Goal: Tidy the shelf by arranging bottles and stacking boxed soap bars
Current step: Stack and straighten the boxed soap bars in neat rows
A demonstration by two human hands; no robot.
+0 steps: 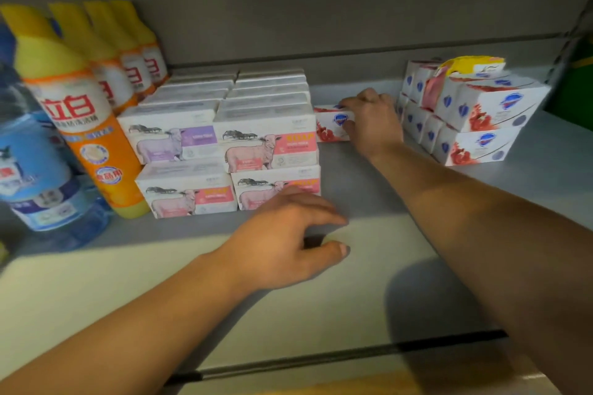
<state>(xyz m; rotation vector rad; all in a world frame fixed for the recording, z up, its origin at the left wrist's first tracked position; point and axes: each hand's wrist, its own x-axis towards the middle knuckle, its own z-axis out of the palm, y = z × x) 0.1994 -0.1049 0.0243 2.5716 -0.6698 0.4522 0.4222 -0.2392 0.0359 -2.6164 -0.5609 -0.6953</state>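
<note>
while the right hand [372,120] grips a red-and-white soap box [332,125] beside the stacked sheep-print boxes [224,144], the left hand [288,240] hovers loosely spread and holds nothing. yellow-orange bottles [83,112] and a blue bottle [35,170] crowd the left; more red-and-white boxes [471,115] pile at right on the grey shelf [353,282].
</note>
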